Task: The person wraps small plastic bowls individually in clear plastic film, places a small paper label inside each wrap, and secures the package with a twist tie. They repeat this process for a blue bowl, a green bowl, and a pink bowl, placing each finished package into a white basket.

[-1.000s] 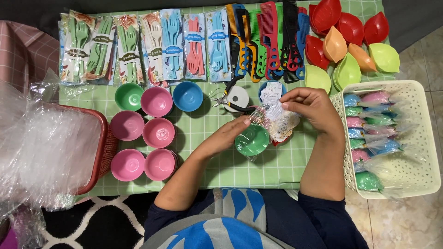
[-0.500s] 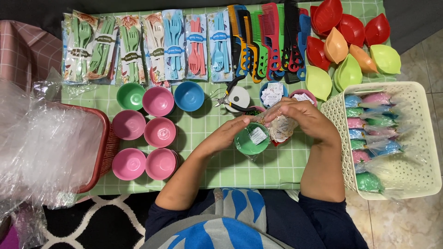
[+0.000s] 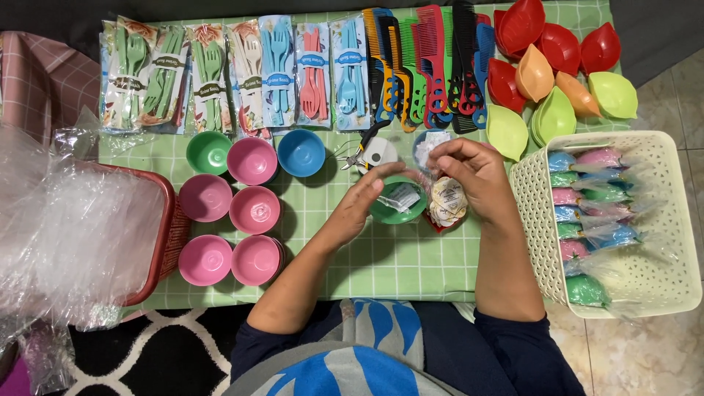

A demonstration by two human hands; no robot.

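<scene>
The left hand (image 3: 361,199) holds a small green bowl (image 3: 396,205) from its left side, on the table (image 3: 396,257) with the green checked cloth. Its grip is closed around the rim of the bowl, with the fingers on the near edge. A small clear packet with a paper slip (image 3: 402,196) lies now inside the bowl; half a second ago this packet was still between both hands, above the bowl, in a crumpled clear wrap.

The right hand (image 3: 473,176) has moved up and a little to the right, away from the bowl. Its fingertips are pinched together near a small round container (image 3: 433,143) just behind the bowl. I cannot tell if something thin is between the fingertips. Under this hand lies a bundle of round cream-coloured labels (image 3: 447,202), touching the right side of the bowl.

So the filling of the bowl appears to be further than before: the packet is in, and the right hand is free of it.

Around are other bowls, pink (image 3: 253,209), green and blue, a row of packed plastic cutlery (image 3: 220,77), combs (image 3: 425,62), leaf-shaped dishes (image 3: 557,70), and a white basket (image 3: 664,220) with wrapped bowls at the right. A pair of small pliers (image 3: 363,150) lies behind the green bowl.
</scene>
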